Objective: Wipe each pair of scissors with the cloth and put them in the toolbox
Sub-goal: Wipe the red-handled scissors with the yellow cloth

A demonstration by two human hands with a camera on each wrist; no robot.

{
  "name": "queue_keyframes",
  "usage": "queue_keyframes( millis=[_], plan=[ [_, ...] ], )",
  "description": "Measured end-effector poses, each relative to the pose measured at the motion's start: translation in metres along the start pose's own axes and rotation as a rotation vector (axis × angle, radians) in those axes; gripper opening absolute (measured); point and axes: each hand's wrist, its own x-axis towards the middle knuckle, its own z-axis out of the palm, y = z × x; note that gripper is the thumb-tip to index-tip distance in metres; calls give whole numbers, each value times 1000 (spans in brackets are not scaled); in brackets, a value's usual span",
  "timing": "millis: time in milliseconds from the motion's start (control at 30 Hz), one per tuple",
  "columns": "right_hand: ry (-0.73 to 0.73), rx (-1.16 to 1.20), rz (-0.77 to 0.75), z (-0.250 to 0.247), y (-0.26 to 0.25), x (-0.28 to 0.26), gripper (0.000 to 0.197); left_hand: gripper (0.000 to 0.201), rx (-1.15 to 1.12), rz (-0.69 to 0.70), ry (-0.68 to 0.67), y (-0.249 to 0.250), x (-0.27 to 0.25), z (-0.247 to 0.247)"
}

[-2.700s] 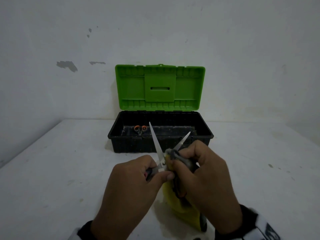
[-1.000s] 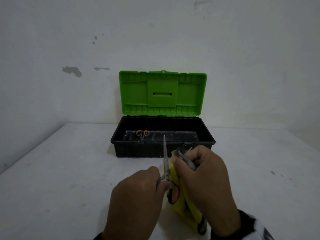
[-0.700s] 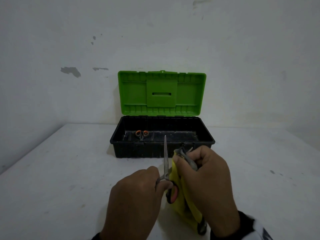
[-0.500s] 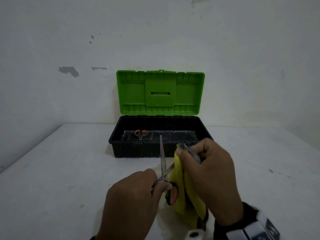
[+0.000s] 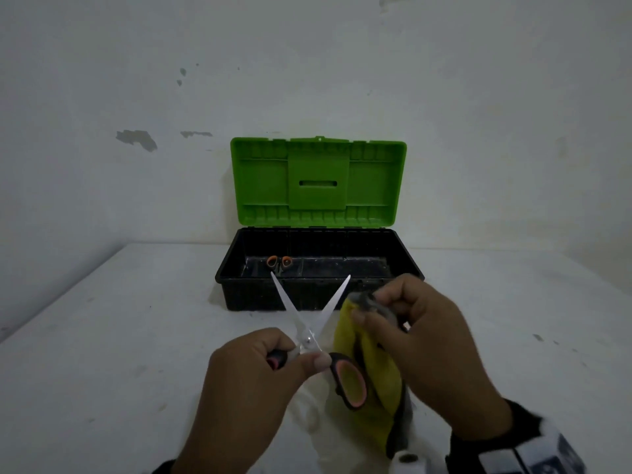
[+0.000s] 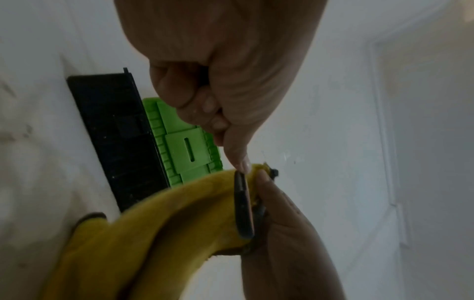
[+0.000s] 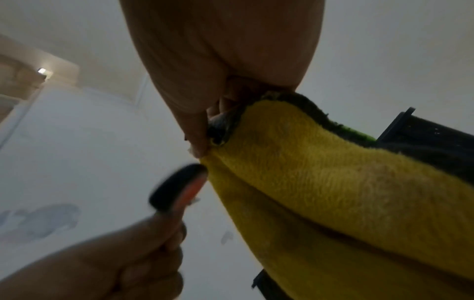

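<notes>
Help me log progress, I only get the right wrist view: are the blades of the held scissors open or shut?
Observer: Open. The head view shows the scissors with blades spread in a V, held at the handles by the left hand.
Operator: Anything in the toolbox yet?
Observer: Yes, one orange-handled pair lies inside the toolbox, toward its left end.
Operator: Is the lid out of the way?
Observer: The green lid stands upright, fully open.
</notes>
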Motion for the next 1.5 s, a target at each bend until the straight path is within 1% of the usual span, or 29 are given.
queue_keyframes(
  millis=[67,100,200,267,333,400,433,533,567,633,733,800,867,967,1000,1100,1200,1400,1500],
  plan=[
    [-113,-25,-36,10,-3,-8,18,52,-22,-38,-69,6,0,1],
    [-133,-31,-46,14,-3,-10,17,53,-25,-50,-96,7,0,2],
    [-80,-22,-31,17,-2,-8,20,51,-18,-15,-120,10,-2,3],
    [-10,0,-19,15,0,-3,23,43,-50,17,-120,12,-6,4],
    [83,6,-1,12,3,3,25,33,-67,12,-124,13,-9,5],
    [125,12,22,12,6,5,25,32,-73,4,-123,11,-10,8],
    [113,17,28,13,7,3,25,34,-83,-2,-118,9,-9,9],
    [-18,17,34,18,5,-7,24,42,-88,-11,-117,4,-8,8],
    [-37,11,34,18,4,-8,24,44,-73,-6,-119,4,-8,8],
    [9,32,37,16,6,-5,24,46,-47,10,-128,7,-9,9],
    [158,72,60,12,10,8,25,44,-41,42,-125,12,-10,10],
    [199,88,82,10,12,12,26,43,-42,44,-121,14,-9,10],
    [165,100,84,11,11,9,25,45,-23,45,-101,13,-8,10],
    [48,86,66,16,7,-2,22,50,24,79,-70,9,-6,9],
    [48,88,63,16,7,-3,22,51,43,91,-68,9,-6,9],
    [148,116,73,16,9,4,25,55,79,139,-58,10,-8,11],
    [245,127,100,16,12,14,26,53,84,161,-37,11,-7,12],
    [177,131,112,12,12,7,30,37,41,147,-52,18,-9,8],
    [248,137,118,10,18,15,31,38,61,194,-66,20,-11,9]
  ],
)
